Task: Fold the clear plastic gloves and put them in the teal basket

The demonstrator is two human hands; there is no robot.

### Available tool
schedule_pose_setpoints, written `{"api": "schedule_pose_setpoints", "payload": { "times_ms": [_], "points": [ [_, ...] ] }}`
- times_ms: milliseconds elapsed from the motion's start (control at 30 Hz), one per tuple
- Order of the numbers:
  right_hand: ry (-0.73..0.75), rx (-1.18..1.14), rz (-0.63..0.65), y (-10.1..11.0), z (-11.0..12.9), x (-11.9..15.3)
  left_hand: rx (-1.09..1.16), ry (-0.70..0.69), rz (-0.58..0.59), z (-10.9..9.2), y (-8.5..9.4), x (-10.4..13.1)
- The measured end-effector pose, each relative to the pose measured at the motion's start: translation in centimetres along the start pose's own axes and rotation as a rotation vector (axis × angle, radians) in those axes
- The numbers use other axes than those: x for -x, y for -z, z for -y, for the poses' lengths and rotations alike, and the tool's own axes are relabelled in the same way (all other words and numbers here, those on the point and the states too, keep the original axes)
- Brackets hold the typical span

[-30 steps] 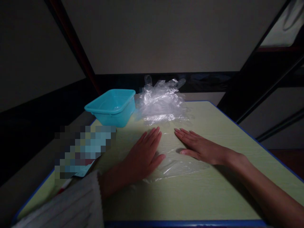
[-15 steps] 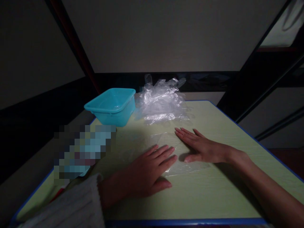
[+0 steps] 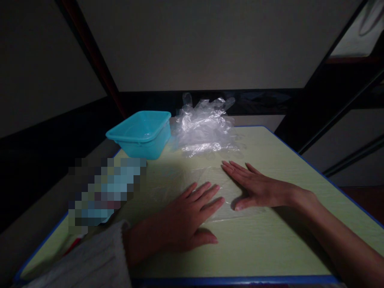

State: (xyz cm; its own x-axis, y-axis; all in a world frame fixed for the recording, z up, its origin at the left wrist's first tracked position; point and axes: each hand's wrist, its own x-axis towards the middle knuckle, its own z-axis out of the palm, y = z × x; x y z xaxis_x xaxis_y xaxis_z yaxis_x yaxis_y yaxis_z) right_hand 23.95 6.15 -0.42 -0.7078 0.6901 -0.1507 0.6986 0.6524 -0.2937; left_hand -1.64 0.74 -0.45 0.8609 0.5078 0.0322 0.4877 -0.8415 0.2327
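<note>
A thin, clear disposable plastic glove [image 3: 231, 212] lies flattened on the table, its outline faint and partly covered by my hands. My left hand [image 3: 192, 216] rests palm down over its left part, fingers stretched out and slightly spread. On its right part lies my right hand [image 3: 252, 188], also flat, with the thumb held apart from the fingers. Neither hand grips anything. Beyond them is a heaped pile of clear plastic gloves [image 3: 207, 128], crinkled and shiny, with some finger shapes standing up at the back.
A turquoise plastic basin [image 3: 141, 146] stands at the table's back left. Nearer, at the left edge, a light blue item [image 3: 120, 184] is blurred by pixels, with a red and white piece [image 3: 73, 243] below it. The pale green table [image 3: 255, 256] has a blue edge.
Both hands stay flat on the plastic with only tiny shifts; the right thumb is slightly lower and farther right. The pile and basin have not moved.
</note>
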Motion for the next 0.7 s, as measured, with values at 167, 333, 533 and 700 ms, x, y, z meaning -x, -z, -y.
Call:
{"api": "schedule_pose_setpoints", "payload": {
  "times_ms": [167, 333, 533, 700],
  "points": [
    [0.048, 0.004, -0.033, 1.1, 0.9, 0.0, -0.011, -0.033, -0.014, -0.1, 0.2, -0.1],
    [0.173, -0.012, -0.084, 1.6, 1.7, -0.4, 0.074, -0.127, 0.002, -0.8, 0.9, -0.1],
    [0.215, 0.02, -0.132, 1.1, 1.8, -0.7, 0.107, -0.173, 0.021, -1.1, 0.7, -0.1],
    [0.237, 0.052, -0.198, 1.5, 1.7, -0.6, 0.021, -0.217, -0.045, -1.0, 0.6, -0.1]
  ]
}}
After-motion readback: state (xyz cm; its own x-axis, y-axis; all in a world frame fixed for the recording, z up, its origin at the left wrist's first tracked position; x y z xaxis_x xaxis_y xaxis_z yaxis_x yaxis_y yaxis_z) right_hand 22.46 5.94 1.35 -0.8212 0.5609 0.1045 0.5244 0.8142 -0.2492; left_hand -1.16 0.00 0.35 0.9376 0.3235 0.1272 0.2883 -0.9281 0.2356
